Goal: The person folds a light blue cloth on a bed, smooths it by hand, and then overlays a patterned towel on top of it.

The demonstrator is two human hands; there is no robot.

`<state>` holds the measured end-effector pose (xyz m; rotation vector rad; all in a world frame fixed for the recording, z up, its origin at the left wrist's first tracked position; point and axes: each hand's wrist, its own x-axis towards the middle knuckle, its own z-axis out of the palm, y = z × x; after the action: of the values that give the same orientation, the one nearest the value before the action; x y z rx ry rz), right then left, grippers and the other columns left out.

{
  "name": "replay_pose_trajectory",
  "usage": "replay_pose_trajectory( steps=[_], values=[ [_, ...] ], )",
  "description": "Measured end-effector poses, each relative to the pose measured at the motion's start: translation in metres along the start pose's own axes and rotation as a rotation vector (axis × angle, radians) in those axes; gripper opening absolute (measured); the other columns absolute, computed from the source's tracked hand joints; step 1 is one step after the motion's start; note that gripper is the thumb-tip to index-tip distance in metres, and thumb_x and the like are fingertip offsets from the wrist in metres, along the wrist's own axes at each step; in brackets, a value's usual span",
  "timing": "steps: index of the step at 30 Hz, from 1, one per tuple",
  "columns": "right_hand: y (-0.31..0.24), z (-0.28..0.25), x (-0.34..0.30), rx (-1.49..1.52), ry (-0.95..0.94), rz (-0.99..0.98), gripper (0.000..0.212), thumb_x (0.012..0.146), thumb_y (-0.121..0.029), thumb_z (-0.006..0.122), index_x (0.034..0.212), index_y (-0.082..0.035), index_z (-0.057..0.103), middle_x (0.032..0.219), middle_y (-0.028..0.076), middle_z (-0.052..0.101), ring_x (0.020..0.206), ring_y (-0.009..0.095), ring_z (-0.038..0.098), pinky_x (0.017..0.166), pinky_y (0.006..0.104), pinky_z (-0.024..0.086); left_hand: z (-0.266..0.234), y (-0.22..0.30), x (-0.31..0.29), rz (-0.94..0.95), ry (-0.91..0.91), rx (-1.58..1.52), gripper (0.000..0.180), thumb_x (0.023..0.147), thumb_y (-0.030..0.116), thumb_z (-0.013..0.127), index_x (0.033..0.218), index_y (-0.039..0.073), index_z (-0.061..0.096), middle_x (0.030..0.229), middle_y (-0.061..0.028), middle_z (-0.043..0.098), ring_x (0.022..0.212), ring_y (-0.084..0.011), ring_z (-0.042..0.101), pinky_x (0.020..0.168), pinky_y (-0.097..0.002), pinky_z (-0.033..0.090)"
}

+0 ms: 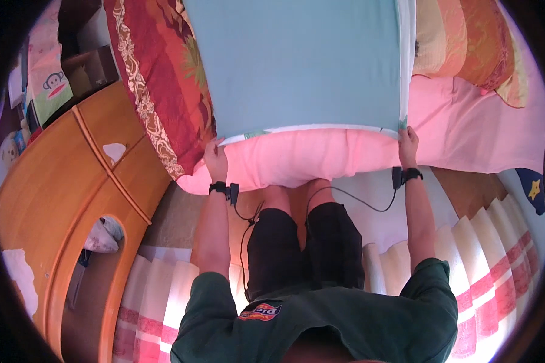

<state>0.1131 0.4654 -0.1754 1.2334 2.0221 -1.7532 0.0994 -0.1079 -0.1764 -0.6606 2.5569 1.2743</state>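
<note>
A large blue-green cloth (303,66) with a white border is spread over the bed, its near edge drawn out between my hands. My left hand (215,160) is closed on the cloth's near left corner. At the near right corner, my right hand (409,146) pinches the border. Beneath the cloth, a pink bedsheet (309,154) hangs over the bed's near edge, by my knees. Each wrist wears a black band with a small device and a cable.
A red patterned pillow (157,72) lies left of the cloth; an orange and gold pillow (466,42) is at the far right. The curved wooden headboard (91,181) stands on the left. Pale curtains with red bands (478,272) hang behind me on both sides.
</note>
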Motion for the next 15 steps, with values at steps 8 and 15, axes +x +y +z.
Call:
replay_pose_trajectory(
  steps=[8, 15],
  values=[
    [0.008, 0.000, 0.028, -0.430, 0.077, -0.146, 0.006, 0.080, -0.003, 0.051, 0.084, -0.002, 0.046, 0.071, 0.002, 0.047, 0.064, 0.009, 0.043, 0.054, 0.0236, 0.035, 0.013, 0.008, 0.022, -0.011, -0.148, 0.090, 0.022, 0.077, 0.000, 0.057, 0.098, 0.000, 0.064, 0.105, -0.0181, 0.057, 0.092, -0.0283, 0.058, 0.082, -0.0320, 0.045],
    [-0.039, 0.046, -0.030, -0.684, 0.051, -0.354, 0.046, 0.077, 0.004, 0.041, 0.123, 0.006, 0.037, 0.090, 0.027, 0.054, 0.078, 0.037, 0.057, 0.070, 0.0371, 0.046, 0.025, 0.085, 0.049, 0.190, 0.078, 0.348, 0.028, 0.077, 0.023, 0.068, 0.089, 0.001, 0.054, 0.086, -0.0155, 0.053, 0.081, -0.0307, 0.053, 0.077, -0.0373, 0.043]
  ],
)
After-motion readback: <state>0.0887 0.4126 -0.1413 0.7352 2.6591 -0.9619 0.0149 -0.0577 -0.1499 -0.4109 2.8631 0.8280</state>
